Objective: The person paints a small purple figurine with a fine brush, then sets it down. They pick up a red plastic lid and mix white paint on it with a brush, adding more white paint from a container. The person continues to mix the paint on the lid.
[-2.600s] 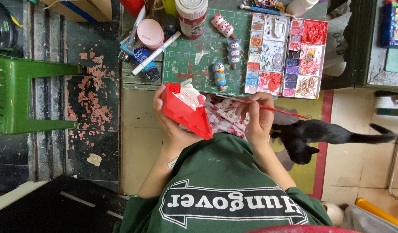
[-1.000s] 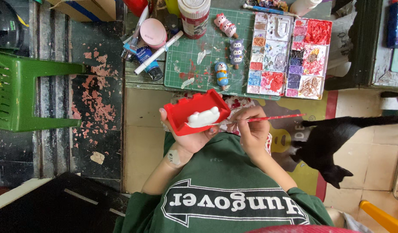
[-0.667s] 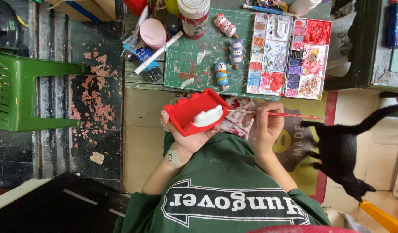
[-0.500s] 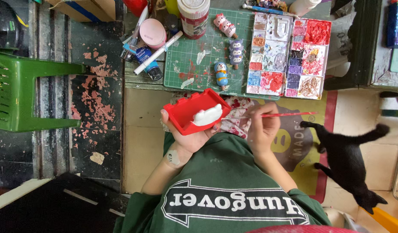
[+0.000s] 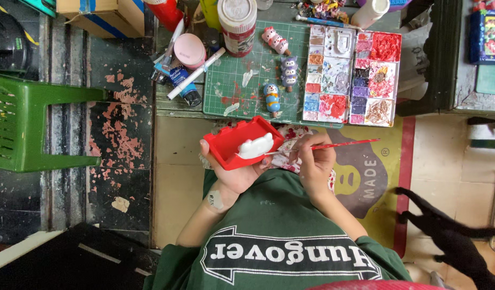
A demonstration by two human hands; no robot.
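Two hands: both busy over my lap, just below the green cutting mat (image 5: 242, 80).
Left hand (image 5: 238, 171): fingers curled under the red tray-shaped piece (image 5: 243, 142), holding it tilted up.
Right hand (image 5: 315, 164): fingers pinched on a thin red-handled brush (image 5: 333, 146), its tip at the white figure (image 5: 256, 146) on the piece.
Done: the base looks fully red.
Left: the figure is mostly bare white, I judge.
Palette (image 5: 352, 72): on the table, well apart from the brush.

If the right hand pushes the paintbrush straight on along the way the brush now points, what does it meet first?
The right hand holds a red paintbrush whose tip aims left at the white figure in the red tray. It would meet that figure first; the tip seems already at its edge, though contact is unclear.
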